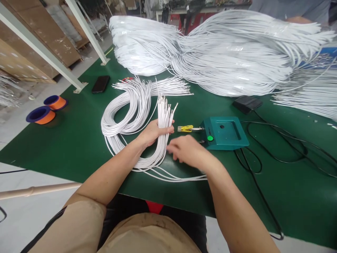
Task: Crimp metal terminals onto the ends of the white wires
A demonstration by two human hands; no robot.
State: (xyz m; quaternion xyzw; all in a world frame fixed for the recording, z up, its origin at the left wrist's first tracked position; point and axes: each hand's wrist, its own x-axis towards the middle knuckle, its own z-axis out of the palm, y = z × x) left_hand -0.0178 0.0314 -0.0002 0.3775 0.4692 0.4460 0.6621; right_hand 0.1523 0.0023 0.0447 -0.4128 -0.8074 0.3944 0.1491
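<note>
Sitting at far left on the green table (79,137): two orange spools (46,118) with purple rims, one just beside the other. Right of these, farther off, a black phone-like slab (100,84), flat.

Left of centre, a coil of white cables (112,123) lies looped. Beyond it, far side, a large white hank (144,45), banded in what looks like clear wrap.

Centre: left hand (155,133) closed around a cable bundle (164,117), thumb across the front. The bundle curves from the coil, ends pointing to the far side. Tips uneven; one strand leans out right. Several loose strands (179,180) trail rightward at the near side, outside the grip.

Right hand (186,149) just right of the bundle, fingers curled in, gap narrow, blurred; cannot tell whether it pinches a strand.

Progress, as judged: partway. Done: one bunch gathered in hand. Left: tips unlevelled, near strands unjoined, large hanks apart at the far side.

Right: teal device (229,131), yellow-bodied fitting (186,128) projecting left from it. Farther, black pedal-like block (247,104). Far right, second large hank (231,66), a co-worker's hand (298,20) just beyond.
</note>
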